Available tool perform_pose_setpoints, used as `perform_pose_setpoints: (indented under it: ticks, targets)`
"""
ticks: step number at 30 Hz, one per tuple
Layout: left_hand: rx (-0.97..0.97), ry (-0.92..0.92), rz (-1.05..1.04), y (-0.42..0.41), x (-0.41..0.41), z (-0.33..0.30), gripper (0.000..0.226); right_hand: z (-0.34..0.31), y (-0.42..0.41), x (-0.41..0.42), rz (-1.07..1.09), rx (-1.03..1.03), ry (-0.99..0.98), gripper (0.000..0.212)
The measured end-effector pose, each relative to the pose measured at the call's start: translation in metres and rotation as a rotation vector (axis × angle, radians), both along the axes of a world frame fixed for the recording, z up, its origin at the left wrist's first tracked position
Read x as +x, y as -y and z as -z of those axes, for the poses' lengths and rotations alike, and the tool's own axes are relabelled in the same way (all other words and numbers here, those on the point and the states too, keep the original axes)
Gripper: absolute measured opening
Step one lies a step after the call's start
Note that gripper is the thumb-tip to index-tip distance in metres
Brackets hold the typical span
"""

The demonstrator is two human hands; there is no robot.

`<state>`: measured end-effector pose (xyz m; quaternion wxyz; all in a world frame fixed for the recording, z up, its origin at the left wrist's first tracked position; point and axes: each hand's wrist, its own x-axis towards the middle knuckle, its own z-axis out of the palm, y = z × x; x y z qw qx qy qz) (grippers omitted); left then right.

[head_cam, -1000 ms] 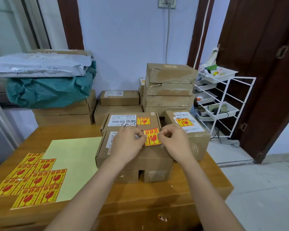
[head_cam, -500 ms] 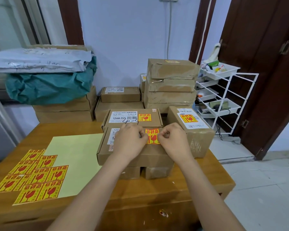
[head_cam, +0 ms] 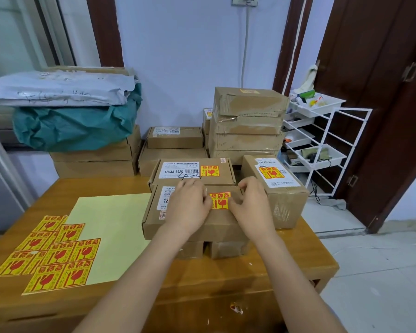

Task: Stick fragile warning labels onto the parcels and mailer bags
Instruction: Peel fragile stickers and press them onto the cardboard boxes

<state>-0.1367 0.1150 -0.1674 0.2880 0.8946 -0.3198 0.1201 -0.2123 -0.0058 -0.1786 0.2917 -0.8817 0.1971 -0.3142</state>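
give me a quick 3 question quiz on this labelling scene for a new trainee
1. True or false: the box behind the front box already carries a fragile label.
2. Multiple choice: where do the spare labels lie? A) on the white rack B) on the table, to the left of the boxes C) on the green bag
3. Fill in: the left hand and the right hand are both at the yellow and red ____ on top of the front box.

Key
1. True: the rear box shows a label beside its white sticker.
2. B: they lie on the table.
3. label, with fingers at its two side edges.
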Motion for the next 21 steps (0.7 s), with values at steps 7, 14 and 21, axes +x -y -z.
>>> perform_pose_setpoints:
  ticks: [7, 14, 21]
  targets:
    - [0.043, -0.101, 0.01, 0.0, 0.009, -0.018, 0.017, -0.008, 0.003, 0.006, -0.013, -0.032, -0.037, 0.021]
    - [0.209, -0.03, -0.012, 0.005, 0.023, -0.007, 0.046, -0.011, 0.005, 0.023, -0.03, 0.016, -0.203, 0.038]
    - [0.225, 0.015, -0.034, 0.008, 0.022, 0.001, 0.05, -0.012, 0.007, 0.023, 0.007, 0.027, -0.226, 0.036]
